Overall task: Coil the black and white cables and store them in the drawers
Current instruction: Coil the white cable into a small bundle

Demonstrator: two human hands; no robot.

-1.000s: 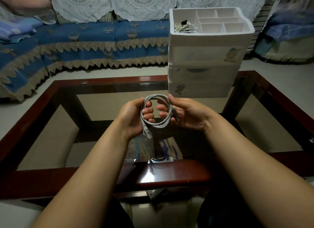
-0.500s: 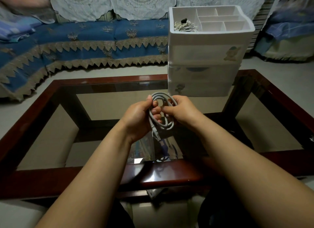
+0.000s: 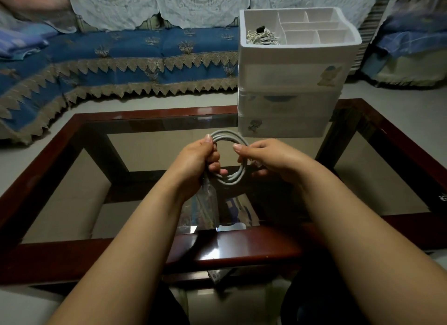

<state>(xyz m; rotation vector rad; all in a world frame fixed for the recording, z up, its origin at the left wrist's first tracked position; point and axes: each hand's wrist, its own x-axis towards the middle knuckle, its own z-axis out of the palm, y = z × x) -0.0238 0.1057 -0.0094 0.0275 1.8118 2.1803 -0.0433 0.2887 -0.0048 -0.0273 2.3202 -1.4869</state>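
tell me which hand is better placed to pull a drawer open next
Probably the right hand: it is nearer the drawer unit and only pinches the coil, while the left hand grips it.

The white cable [image 3: 229, 160] is wound into a round coil of several loops, held upright in the air above the counter. The white drawers [image 3: 290, 82] stand closed just behind it, stacked under an open divided tray
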